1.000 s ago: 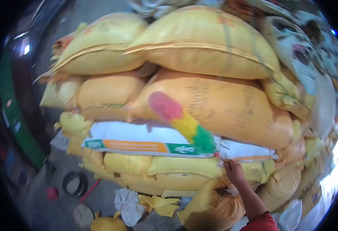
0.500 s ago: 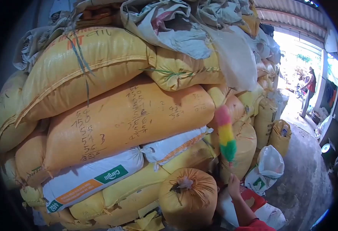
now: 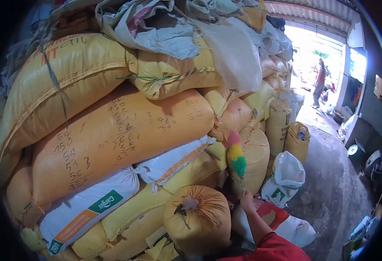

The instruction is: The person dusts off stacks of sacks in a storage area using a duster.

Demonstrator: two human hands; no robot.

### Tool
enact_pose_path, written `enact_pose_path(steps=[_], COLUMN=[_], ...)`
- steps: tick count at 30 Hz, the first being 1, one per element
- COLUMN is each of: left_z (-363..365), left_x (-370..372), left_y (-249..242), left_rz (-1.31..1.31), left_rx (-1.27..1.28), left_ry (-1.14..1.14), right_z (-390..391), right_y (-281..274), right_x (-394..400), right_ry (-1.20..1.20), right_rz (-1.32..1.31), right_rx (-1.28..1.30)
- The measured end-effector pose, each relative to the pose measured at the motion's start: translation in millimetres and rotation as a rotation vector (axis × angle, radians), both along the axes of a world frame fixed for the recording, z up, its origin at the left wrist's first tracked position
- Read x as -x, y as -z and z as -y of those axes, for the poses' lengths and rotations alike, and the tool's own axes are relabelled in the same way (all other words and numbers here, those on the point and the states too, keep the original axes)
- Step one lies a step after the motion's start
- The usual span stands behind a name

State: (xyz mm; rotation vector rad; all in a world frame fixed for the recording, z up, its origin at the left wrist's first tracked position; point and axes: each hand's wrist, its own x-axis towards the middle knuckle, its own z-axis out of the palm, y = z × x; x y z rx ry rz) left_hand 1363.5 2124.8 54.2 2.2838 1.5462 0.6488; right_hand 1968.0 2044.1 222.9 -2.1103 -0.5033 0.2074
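My right hand (image 3: 246, 201) is closed around the thin handle of a duster (image 3: 236, 155) with pink, yellow and green fluff. The duster stands nearly upright in front of a yellow sack (image 3: 254, 163). Below and left of the hand is a tied, round orange sack (image 3: 198, 222). A red and white sack (image 3: 289, 226) lies beneath the forearm. Left of the duster rests a long orange sack (image 3: 125, 135) with handwritten numbers. My left hand is out of view.
Crumpled empty sacks (image 3: 156, 37) top the stack. An open white sack (image 3: 285, 180) stands on the concrete floor (image 3: 330, 174) at the right. A person (image 3: 320, 82) is at the bright doorway. Assorted items line the right wall.
The view has turned to the right, so the stack appears farther left. My right hand and the duster appear lower relative to the sacks behind. The distant person's pose has changed.
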Motion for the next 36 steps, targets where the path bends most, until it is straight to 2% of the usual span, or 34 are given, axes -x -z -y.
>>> enact_pose_path(steps=[2, 4, 5, 8, 11, 14, 16, 17, 18, 19, 20, 22, 24, 28, 29, 31, 33, 35, 36], left_z=[-7, -16, -3, -2, -21, -16, -5, -17, -24, -43, -58, -88, -117, -166, -178, -196, -216, -219, -218], left_x=[-8, -48, -67, -105, -94, -120, -138, -180, -220, -245, -269, -315, -364, -446, -463, -484, -488, -489, -488], left_y=[13, -59, -90, -143, -63, -91, -117, -188, -243, -278, -306, -351, -385, -417, -422, -416, -405, -404, -403], left_rz=[0.015, 0.029, 0.036, 0.058, 0.072, 0.070, 0.062, 0.083, 0.102, 0.098, 0.085, 0.055, -0.004, -0.160, -0.232, -0.315, -0.342, -0.368, -0.388], left_rx=[-0.033, -0.061, -0.076, -0.125, -0.171, -0.203, -0.221, -0.278, -0.295, -0.420, -0.534, -0.732, -0.901, -1.030, -1.073, -1.122, -1.396, -1.399, -1.394], left_ry=[0.022, 0.044, 0.055, 0.074, 0.087, 0.093, 0.089, 0.132, 0.014, 0.072, 0.116, 0.204, 0.238, 0.152, 0.059, -0.034, -0.175, -0.183, -0.201], right_z=[6, 10, 10, 1, -9, -15, -20, -22, -25, -32, -37, -45, -62, -76, -80, -93, -112, -117, -118], right_y=[-5, -6, -10, -22, -26, -40, -54, -56, -60, -68, -73, -77, -80, -103, -98, -74, -50, -34, -29], right_x=[1, -2, -3, -15, -33, -52, -67, -73, -82, -97, -112, -141, -178, -235, -253, -298, -341, -368, -367], right_ry=[-0.036, -0.203, -0.194, -0.232, -0.251, -0.271, -0.288, -0.287, -0.286, -0.287, -0.288, -0.306, -0.298, -0.229, -0.241, -0.128, -0.060, -0.033, 0.015], right_rz=[0.105, 0.158, 0.159, 0.260, 0.337, 0.406, 0.450, 0.433, 0.443, 0.467, 0.470, 0.408, 0.466, 0.506, 0.504, 0.334, 0.256, 0.064, 0.062], right_rx=[0.003, -0.108, -0.107, -0.015, -0.115, -0.078, -0.227, -0.219, -0.233, -0.255, -0.257, 0.001, -0.006, 0.033, 0.029, -0.004, -0.053, -0.062, -0.097])
